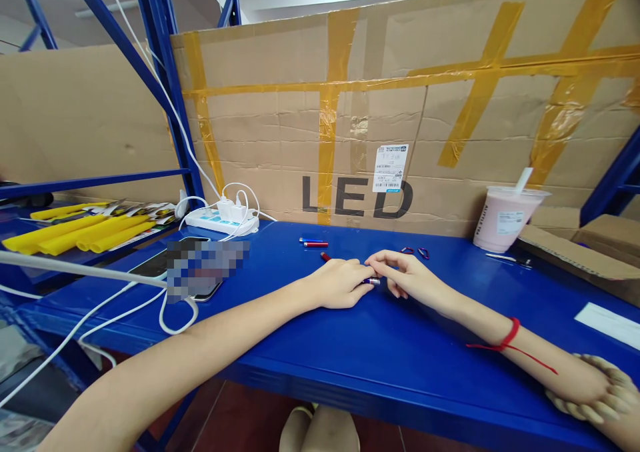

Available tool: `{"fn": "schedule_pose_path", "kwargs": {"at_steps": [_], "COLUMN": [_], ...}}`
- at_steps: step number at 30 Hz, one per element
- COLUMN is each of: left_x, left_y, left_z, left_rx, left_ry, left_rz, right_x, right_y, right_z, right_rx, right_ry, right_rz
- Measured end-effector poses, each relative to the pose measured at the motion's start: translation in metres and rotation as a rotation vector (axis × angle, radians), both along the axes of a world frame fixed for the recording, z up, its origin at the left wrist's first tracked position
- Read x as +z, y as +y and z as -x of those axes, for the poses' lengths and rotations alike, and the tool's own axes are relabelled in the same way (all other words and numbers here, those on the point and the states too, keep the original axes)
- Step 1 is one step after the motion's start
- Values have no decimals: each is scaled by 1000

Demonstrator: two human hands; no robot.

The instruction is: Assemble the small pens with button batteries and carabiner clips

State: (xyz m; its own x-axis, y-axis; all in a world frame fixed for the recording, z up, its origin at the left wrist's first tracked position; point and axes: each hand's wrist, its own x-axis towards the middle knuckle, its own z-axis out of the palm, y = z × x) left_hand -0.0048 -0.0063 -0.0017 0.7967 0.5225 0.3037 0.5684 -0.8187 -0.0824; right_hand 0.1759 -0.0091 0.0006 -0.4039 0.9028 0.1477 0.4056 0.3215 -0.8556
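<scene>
On my feed the plastic cup (504, 224) holds pink drink and one straw (523, 179); the carton (575, 255) right of it hides its contents. Left of the cup I count two clips (423, 253), two red tubes (316, 244) and one blue tube (311, 241). Also left of it, the dark tube (367, 281) lies sideways, silver end pointing right; the left hand (340, 283) grasps it. The right hand (413, 275) bends its fingers nearby; whether they grip, I cannot tell.

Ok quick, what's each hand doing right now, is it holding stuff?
Left hand: closed, holding a small silver-ended thing.
Right hand: fingers partly curled; can't tell if it's gripping anything.
</scene>
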Motion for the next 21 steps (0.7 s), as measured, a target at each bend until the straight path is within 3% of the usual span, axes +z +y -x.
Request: {"fn": "schedule_pose_path", "kwargs": {"at_steps": [21], "left_x": [0], "left_y": [0], "left_z": [0], "left_rx": [-13], "left_ry": [-1], "left_rz": [0], "right_x": [-1], "right_y": [1], "right_z": [-1], "right_rx": [27], "right_ry": [-13], "right_rz": [-11]}}
